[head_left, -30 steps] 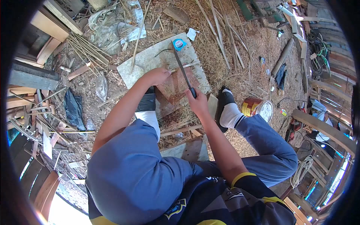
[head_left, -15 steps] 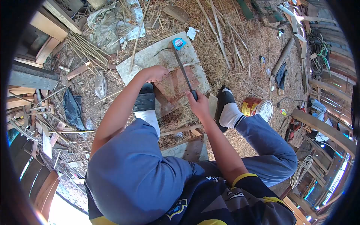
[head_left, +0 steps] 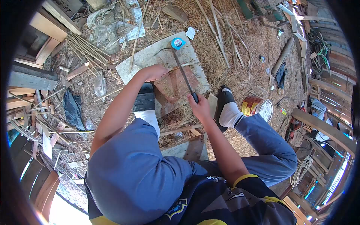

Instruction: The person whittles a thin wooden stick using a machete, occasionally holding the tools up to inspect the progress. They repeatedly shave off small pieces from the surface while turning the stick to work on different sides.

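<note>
My right hand [head_left: 200,106] is closed around the black handle of a long, narrow-bladed knife [head_left: 182,71]. The dark blade points away from me over a worn board on the ground and crosses a thin, pale wooden strip [head_left: 174,68]. My left hand [head_left: 155,72] is closed on the near end of that strip, its fingers mostly hidden from above. Beneath them lies a reddish-brown flat piece [head_left: 177,85] on the pale, worn board [head_left: 131,63]. A blue tape measure [head_left: 177,43] rests on the board near the knife's tip.
A brown and yellow paint can [head_left: 249,106] stands beside my right foot. Thin wooden strips [head_left: 88,48] lie in a bundle at upper left, with more long strips [head_left: 217,30] at upper right. Shavings cover the ground. A coiled rope [head_left: 302,170] is at right.
My right hand and the knife have drawn back very slightly toward me. My left hand stays at nearly the same place on the strip.
</note>
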Action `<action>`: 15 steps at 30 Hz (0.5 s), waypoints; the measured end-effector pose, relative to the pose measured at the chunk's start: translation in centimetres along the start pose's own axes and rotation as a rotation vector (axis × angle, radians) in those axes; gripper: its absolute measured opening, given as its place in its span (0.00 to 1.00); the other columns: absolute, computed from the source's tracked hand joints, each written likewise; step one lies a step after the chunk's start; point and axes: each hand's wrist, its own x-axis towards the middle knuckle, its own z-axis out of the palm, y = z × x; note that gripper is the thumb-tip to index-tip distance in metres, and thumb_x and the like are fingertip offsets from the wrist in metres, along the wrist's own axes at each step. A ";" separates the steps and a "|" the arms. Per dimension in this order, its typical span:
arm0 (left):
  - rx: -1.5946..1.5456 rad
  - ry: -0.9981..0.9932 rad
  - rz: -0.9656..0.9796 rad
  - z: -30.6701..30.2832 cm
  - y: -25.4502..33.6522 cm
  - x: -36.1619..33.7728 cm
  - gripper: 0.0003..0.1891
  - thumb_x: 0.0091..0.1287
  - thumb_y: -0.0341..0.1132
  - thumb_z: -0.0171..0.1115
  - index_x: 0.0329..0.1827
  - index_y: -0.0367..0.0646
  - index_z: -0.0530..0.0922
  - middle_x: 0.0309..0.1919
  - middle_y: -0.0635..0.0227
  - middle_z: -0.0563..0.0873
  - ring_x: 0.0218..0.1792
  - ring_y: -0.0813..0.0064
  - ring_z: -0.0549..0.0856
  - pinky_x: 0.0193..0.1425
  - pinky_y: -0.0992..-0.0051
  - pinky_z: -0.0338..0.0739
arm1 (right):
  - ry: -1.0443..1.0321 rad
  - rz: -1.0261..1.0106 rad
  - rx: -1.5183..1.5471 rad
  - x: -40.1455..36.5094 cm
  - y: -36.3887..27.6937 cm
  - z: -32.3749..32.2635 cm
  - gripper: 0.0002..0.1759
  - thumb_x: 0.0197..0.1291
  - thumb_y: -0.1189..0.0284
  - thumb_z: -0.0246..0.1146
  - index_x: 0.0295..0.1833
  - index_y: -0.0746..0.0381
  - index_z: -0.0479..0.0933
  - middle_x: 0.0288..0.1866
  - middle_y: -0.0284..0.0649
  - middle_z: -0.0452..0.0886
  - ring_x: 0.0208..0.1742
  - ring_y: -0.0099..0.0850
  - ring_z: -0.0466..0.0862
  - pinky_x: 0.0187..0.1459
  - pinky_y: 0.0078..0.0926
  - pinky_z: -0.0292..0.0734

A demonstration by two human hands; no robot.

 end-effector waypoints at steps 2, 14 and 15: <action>0.017 -0.011 -0.008 -0.1 0.0 0.1 0.20 0.78 0.54 0.50 0.30 0.52 0.71 0.16 0.79 0.66 0.12 0.79 0.62 0.14 0.69 0.53 | -0.006 0.018 -0.002 -0.1 0.0 0.0 0.26 0.70 0.51 0.68 0.36 0.66 0.79 0.18 0.36 0.72 0.22 0.24 0.70 0.26 0.34 0.66; 0.042 0.030 0.014 0.1 0.3 -0.2 0.19 0.77 0.51 0.50 0.30 0.50 0.73 0.17 0.77 0.66 0.13 0.77 0.63 0.16 0.66 0.55 | -0.044 0.115 0.143 -0.3 0.1 -0.1 0.24 0.71 0.53 0.68 0.35 0.65 0.79 0.19 0.33 0.74 0.22 0.22 0.71 0.26 0.32 0.66; 0.031 0.029 0.018 0.1 -0.1 0.1 0.19 0.77 0.51 0.50 0.31 0.50 0.73 0.17 0.77 0.66 0.13 0.77 0.64 0.16 0.66 0.56 | -0.037 0.092 0.112 -0.3 0.4 0.0 0.24 0.70 0.53 0.68 0.35 0.65 0.79 0.19 0.34 0.74 0.22 0.23 0.71 0.26 0.33 0.66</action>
